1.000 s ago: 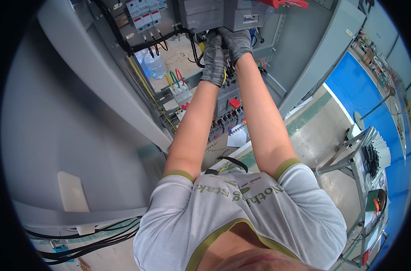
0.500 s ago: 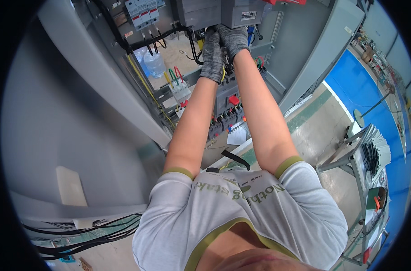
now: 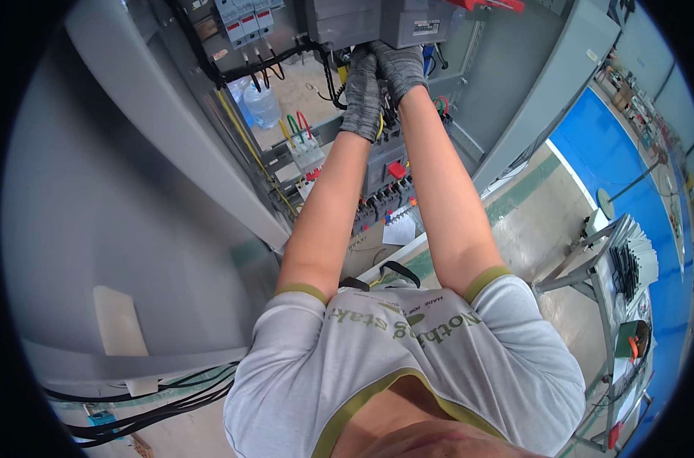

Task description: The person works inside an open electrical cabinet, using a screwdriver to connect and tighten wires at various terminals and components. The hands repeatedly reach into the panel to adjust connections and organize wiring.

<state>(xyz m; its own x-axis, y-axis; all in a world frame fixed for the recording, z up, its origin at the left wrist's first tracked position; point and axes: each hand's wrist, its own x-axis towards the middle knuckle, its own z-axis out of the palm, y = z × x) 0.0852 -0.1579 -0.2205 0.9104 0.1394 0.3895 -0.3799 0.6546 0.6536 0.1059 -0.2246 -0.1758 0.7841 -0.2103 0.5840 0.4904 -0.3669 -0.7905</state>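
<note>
Both hands wear grey knitted gloves and reach up into an open electrical cabinet (image 3: 507, 114). My left hand (image 3: 361, 99) and my right hand (image 3: 400, 70) are side by side, touching, at the underside of a large grey switch unit (image 3: 414, 24). The fingertips go out of sight beneath that unit, so what they hold, if anything, is hidden. Close to the left hand hangs a black wrapped cable bundle (image 3: 316, 49). Below the wrists is a row of dark circuit breakers (image 3: 383, 202) with a red part (image 3: 397, 169).
On the left are a fuse block (image 3: 244, 19) and a white terminal block (image 3: 307, 153) with coloured wires. The cabinet door (image 3: 156, 168) stands wide at my left. A clear water bottle (image 3: 261, 105) shows behind the frame. To the right is a metal work table (image 3: 591, 271) with stacked parts.
The view has shifted slightly, so the cabinet appears a little lower and to the right. Both hands stay under the grey unit, with scarcely any visible movement.
</note>
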